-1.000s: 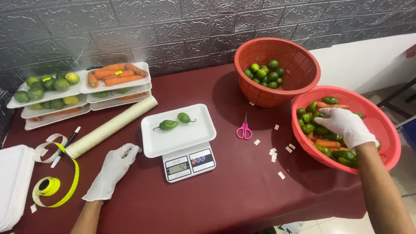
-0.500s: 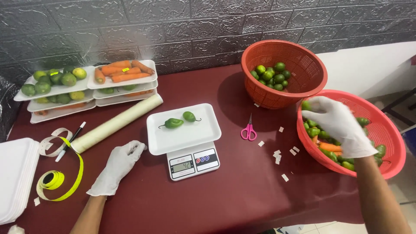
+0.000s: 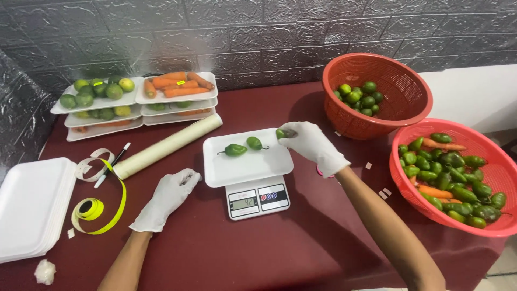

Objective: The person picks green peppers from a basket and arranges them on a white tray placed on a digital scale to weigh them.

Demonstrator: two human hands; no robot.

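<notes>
A white foam tray (image 3: 237,167) rests on a small digital scale (image 3: 257,200) in the middle of the dark red table. Two green peppers (image 3: 235,150) (image 3: 253,143) lie on the tray. My right hand (image 3: 315,145), in a white glove, holds a third green pepper (image 3: 281,133) over the tray's right far corner. My left hand (image 3: 167,196), also gloved, lies flat on the table left of the scale, holding nothing.
A red basket (image 3: 487,226) of green peppers and carrots sits at the right, and a second red basket (image 3: 398,81) of limes behind it. Stacked trays of limes (image 3: 97,94) and carrots (image 3: 175,86) stand at the back left. A film roll (image 3: 167,145), yellow tape (image 3: 94,210), a pen and empty foam trays (image 3: 29,205) lie at the left.
My right hand left the pepper basket and moved left to the tray on the scale, carrying a green pepper. My left hand stayed on the table.
</notes>
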